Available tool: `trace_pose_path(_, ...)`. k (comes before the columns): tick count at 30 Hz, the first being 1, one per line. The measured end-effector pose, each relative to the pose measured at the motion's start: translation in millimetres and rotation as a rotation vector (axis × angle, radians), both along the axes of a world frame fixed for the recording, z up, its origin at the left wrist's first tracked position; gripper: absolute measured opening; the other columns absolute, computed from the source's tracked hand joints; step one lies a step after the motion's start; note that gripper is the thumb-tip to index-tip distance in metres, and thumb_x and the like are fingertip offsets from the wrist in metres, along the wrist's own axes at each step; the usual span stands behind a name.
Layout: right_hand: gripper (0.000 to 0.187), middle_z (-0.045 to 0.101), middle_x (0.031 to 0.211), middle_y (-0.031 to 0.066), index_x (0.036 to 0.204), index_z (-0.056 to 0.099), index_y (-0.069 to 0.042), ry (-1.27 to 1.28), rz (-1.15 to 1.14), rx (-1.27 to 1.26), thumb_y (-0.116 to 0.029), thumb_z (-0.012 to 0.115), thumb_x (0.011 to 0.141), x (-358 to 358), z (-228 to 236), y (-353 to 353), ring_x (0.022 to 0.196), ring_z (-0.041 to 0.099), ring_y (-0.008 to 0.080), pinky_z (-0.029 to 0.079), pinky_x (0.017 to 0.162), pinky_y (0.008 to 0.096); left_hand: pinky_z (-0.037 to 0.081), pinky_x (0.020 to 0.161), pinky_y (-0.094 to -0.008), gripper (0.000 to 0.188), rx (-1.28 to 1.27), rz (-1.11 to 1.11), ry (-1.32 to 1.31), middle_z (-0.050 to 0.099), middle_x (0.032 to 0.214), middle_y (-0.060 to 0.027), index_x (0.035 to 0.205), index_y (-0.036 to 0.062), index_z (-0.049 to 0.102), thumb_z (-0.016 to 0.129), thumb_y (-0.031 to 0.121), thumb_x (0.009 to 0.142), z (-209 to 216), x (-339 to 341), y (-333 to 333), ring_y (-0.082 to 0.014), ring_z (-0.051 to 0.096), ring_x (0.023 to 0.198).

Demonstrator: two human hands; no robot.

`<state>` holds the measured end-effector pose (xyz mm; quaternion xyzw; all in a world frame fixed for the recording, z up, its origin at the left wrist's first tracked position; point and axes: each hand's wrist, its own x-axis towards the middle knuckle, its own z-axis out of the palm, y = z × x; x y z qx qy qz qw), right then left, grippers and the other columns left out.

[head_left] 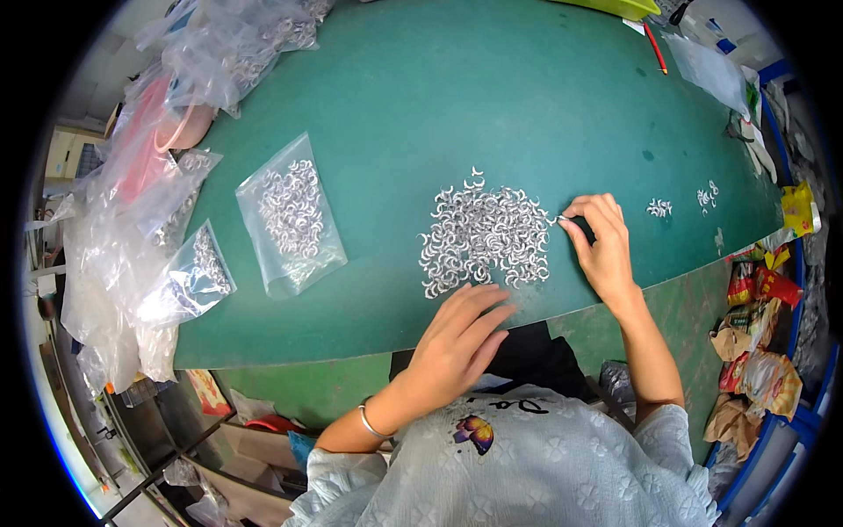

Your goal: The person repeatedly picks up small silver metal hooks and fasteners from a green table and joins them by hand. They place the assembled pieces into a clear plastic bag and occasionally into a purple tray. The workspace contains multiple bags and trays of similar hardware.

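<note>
A broad heap of small silvery crescent-shaped metal pieces lies on the green tabletop in front of me. My left hand, a bangle on its wrist, rests at the heap's near edge with its fingers stretched out and slightly apart. At the heap's right edge, my right hand has thumb and forefinger pinched on one small crescent piece. Farther right lie two little groups of similar pieces, a nearer cluster and a farther cluster.
Left of the heap lies a clear plastic bag of crescents, with a smaller filled bag beyond it. Plastic bags and a pink basket crowd the left edge. A red pen and a yellow-green tray are at the far right.
</note>
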<state>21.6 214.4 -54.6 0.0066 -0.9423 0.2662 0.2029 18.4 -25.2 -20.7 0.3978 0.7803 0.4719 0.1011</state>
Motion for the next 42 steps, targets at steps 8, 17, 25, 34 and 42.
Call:
trace_pose_path(8,0.009,0.061,0.077,0.005,0.088,0.059,0.0,-0.349,-0.002,-1.258,-0.002,0.062,0.079,30.7,30.3,-26.6,0.074,0.057,0.0101,0.045,0.067,0.0237,0.042,0.09,-0.0343,0.031,0.211,0.127,-0.357,0.059,0.105,-0.014,0.107,-0.0015,0.056,0.059,-0.004,0.076,-2.4,6.3,15.9,-0.0241,0.056,0.098)
trace_pose_path(17,0.015,0.054,0.073,0.0087,0.094,0.056,0.003,-0.809,0.306,-2.069,-0.009,0.051,0.087,58.0,53.6,-49.2,0.066,0.049,0.0141,0.037,0.06,0.026,0.042,0.071,-0.0246,0.02,0.561,-0.109,-0.889,0.054,0.092,-0.0087,0.1,-0.0058,0.061,0.053,-0.007,0.082,4.2,-2.1,20.7,-0.013,0.052,0.083)
trace_pose_path(25,0.019,0.052,0.071,0.0088,0.094,0.055,0.002,-0.912,0.332,-2.053,-0.014,0.046,0.09,62.2,61.9,-57.3,0.064,0.046,0.0159,0.036,0.06,0.0292,0.043,0.068,-0.0252,0.018,0.646,-0.115,-0.976,0.057,0.085,-0.0096,0.094,-0.0055,0.063,0.059,-0.009,0.077,6.9,-2.2,12.9,-0.0138,0.054,0.078)
trace_pose_path(34,0.02,0.047,0.068,0.0057,0.095,0.051,-0.001,-0.99,0.452,-2.263,-0.018,0.043,0.091,62.3,64.7,-61.7,0.063,0.044,0.0167,0.034,0.058,0.0291,0.046,0.068,-0.0243,0.018,0.55,-0.134,-0.807,0.059,0.085,-0.0113,0.091,-0.0055,0.064,0.06,-0.011,0.075,17.9,-5.9,9.1,-0.015,0.057,0.078)
trace_pose_path(42,0.021,0.045,0.067,0.0056,0.096,0.049,-0.001,-0.998,0.561,-2.382,-0.019,0.042,0.092,66.8,63.0,-65.3,0.063,0.041,0.0157,0.032,0.056,0.0286,0.046,0.067,-0.0237,0.013,0.514,-0.169,-0.805,0.059,0.084,-0.0102,0.089,-0.0051,0.063,0.06,-0.008,0.077,20.5,-4.7,8.7,-0.0142,0.058,0.077)
